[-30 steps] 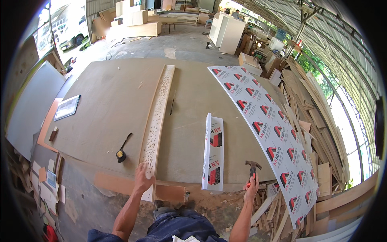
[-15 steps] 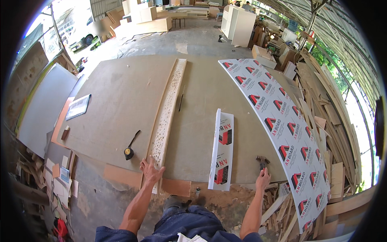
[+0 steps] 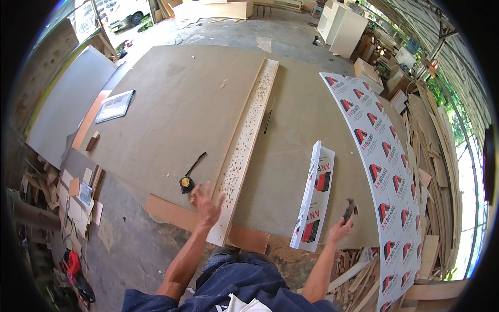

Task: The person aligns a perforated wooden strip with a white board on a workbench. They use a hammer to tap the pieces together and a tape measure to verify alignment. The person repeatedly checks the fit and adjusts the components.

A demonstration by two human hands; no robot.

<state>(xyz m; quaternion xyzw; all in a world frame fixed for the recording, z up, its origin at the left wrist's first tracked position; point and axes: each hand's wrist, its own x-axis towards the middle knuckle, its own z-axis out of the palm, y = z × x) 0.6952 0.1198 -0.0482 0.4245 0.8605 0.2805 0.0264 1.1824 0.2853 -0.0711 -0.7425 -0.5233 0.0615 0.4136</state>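
My left hand (image 3: pixel 207 206) is open, its fingers spread, beside the near end of a long pale wooden strip (image 3: pixel 244 151) speckled with small brown spots or holes. Whether its fingertips touch the strip I cannot tell. In my right hand (image 3: pixel 340 230) is a hammer (image 3: pixel 351 209), gripped by the handle with its head pointing away from me. Left of my left hand lies a black and yellow tape measure (image 3: pixel 186 184) with a dark strap. Between the hands rests a short, white printed L-shaped board (image 3: pixel 318 197).
These things lie on a large brown panel (image 3: pixel 171 104). A long printed white board (image 3: pixel 382 171) runs along its right side, with stacked timber offcuts (image 3: pixel 431 156) beyond. A thin dark stick (image 3: pixel 270 115), a clear plastic-covered packet (image 3: pixel 115 106) and a small wood block (image 3: pixel 93 141) also lie there.
The view has shifted and tilted. My left hand, earlier resting on the strip's near end, has lifted with fingers spread. The hammer in my right hand has turned, its head now on edge.
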